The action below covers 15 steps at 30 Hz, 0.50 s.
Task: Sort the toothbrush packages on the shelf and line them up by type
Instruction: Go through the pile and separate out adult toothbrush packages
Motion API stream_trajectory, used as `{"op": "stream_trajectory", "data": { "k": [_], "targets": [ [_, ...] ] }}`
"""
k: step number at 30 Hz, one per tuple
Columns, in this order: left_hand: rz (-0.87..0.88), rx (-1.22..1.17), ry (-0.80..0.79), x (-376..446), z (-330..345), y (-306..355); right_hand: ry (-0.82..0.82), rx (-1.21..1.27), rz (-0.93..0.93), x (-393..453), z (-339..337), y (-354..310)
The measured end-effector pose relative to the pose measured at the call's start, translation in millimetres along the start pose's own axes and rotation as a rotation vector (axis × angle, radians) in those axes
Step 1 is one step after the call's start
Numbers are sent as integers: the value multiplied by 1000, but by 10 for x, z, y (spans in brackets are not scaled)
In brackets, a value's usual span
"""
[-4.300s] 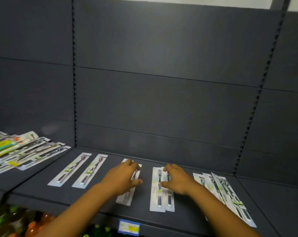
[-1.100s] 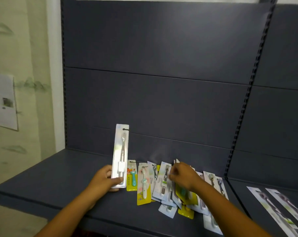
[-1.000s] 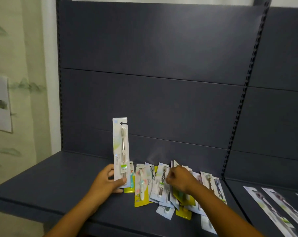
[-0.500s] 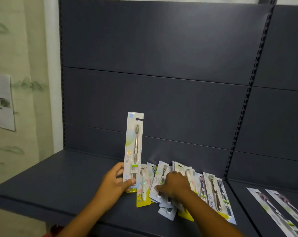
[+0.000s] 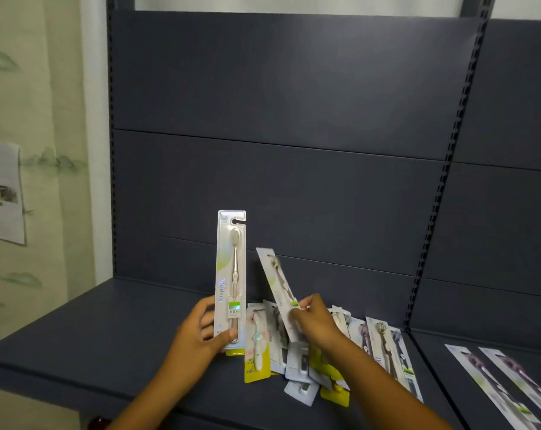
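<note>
My left hand [image 5: 199,332] grips the bottom of a long white toothbrush package [image 5: 231,268] and holds it upright above the dark shelf [image 5: 101,330]. My right hand [image 5: 314,319] pinches a second white toothbrush package [image 5: 277,285], lifted and tilted to the left. Below both hands lies a loose pile of mixed toothbrush packages [image 5: 331,358], white ones and yellow-backed ones [image 5: 257,352], overlapping each other.
On the neighbouring shelf section to the right, white packages lie in a row [image 5: 505,377]. A slotted upright [image 5: 430,212] divides the two sections. The shelf's left part is bare, with a wall and a paper sheet [image 5: 2,193] beyond it.
Some seconds ago both hands pressed on packages in the right section; the view has since turned left. In the last half second my right hand lifted a white package out of the pile.
</note>
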State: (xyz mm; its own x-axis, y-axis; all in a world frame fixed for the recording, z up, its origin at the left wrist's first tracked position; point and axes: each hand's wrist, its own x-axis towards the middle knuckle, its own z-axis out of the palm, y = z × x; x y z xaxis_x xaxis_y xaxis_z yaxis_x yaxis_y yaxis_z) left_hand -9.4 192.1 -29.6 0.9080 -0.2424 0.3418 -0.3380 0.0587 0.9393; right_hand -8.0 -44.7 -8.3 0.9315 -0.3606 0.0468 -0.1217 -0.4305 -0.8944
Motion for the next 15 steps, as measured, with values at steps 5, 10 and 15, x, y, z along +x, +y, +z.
{"op": "stream_trajectory", "data": {
  "k": [5,10,15],
  "targets": [
    [50,-12,-66,26,294,47,124,239,-189,-218,-356,52],
    [115,-8,-119,15,841,204,228,385,-347,-562,-875,178],
    [167,-50,-187,-95,1589,443,326,394,-418,-904,-1555,386]
  ]
}}
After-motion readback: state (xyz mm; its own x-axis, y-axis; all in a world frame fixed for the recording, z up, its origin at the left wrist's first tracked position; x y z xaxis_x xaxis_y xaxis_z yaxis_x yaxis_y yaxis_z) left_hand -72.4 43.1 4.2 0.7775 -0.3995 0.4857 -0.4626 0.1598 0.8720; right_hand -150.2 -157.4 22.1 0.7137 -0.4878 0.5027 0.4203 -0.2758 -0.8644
